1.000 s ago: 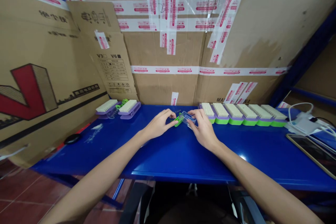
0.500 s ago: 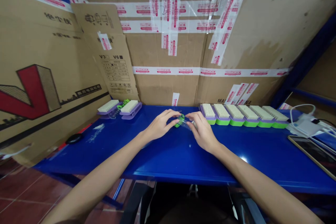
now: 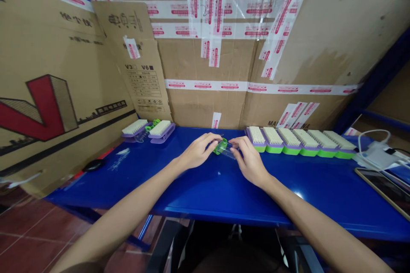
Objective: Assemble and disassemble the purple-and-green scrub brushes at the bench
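Observation:
Between my two hands, above the blue table, is a small green plastic part point(image 3: 221, 146) joined to or overlapping a clear plastic piece point(image 3: 228, 150). My left hand point(image 3: 200, 149) pinches the green part from the left with thumb and fingers. On the other side, my right hand point(image 3: 249, 158) has its thumb and fingertips closed on the right end of the clear piece. How the two parts meet is too small to make out. The nearest brush point(image 3: 256, 136), with pale bristles on a purple and green body, stands just beyond my right hand.
Several more brushes point(image 3: 306, 140) continue that row rightward. Two purple brush pieces point(image 3: 160, 129) with green parts point(image 3: 153, 124) between them lie at the back left. A phone point(image 3: 384, 192) and a white charger point(image 3: 374, 153) with cables occupy the right end. Cardboard point(image 3: 205, 106) walls the back.
The clear piece has tilted and come up against the green part, which shows more now. Both hands stay close together at nearly the same place. The view has shifted slightly.

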{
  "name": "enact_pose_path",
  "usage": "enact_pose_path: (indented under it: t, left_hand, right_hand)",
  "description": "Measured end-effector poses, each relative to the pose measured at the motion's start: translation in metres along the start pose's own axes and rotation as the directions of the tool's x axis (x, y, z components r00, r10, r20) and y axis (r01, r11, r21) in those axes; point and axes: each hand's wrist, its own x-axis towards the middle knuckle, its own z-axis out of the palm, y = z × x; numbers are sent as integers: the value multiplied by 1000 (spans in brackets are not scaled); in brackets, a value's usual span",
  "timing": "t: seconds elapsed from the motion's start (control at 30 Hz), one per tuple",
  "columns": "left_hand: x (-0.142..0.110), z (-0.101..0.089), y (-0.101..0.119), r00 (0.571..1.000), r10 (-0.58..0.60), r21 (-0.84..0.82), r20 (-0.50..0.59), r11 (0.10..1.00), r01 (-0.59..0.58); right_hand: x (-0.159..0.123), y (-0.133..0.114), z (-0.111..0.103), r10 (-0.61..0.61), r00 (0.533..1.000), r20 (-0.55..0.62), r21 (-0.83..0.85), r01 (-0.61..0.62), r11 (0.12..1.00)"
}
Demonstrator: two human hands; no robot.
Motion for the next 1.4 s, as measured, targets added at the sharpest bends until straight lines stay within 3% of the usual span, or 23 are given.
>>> enact_pose_path:
  t: [0.23, 0.37, 0.57, 0.67, 0.77, 0.87, 0.97, 1.13, 1.4]
  left_hand:
    - [-2, 3, -23, 986, -7, 208, 166, 978, -28]
    - [-3, 4, -28, 976, -10, 243, 216, 969, -43]
    - [-1, 1, -24, 980, 29, 175, 196, 982, -64]
    - [-1, -2, -24, 988, 66, 122, 138, 989, -83]
    - [-1, -9, -33, 996, 61, 175, 59, 982, -71]
    - [-1, -23, -53, 1000, 4, 366, 27, 931, -13]
    - [-4, -38, -77, 987, -155, 591, 38, 800, 103]
    - [-13, -59, -107, 950, -312, 683, -19, 690, 240]
    - [-25, -74, -125, 885, -454, 762, -99, 537, 361]
  right_hand:
    - [-1, -1, -1, -29, 997, 70, -7, 30, 1000]
    - [-2, 0, 0, -49, 990, 132, -12, 51, 999]
    - [-2, 2, 1, -107, 974, 198, -17, 113, 993]
    - [-3, 4, 2, -121, 967, 226, -31, 131, 991]
    - [-3, 7, 2, -135, 960, 244, -26, 146, 989]
    - [-4, 8, 3, -131, 959, 252, -14, 139, 990]
    - [-5, 9, 4, -125, 960, 252, -8, 132, 991]
    - [-5, 9, 5, -134, 956, 260, 0, 138, 990]
    - [-6, 9, 4, -132, 956, 261, 8, 135, 991]
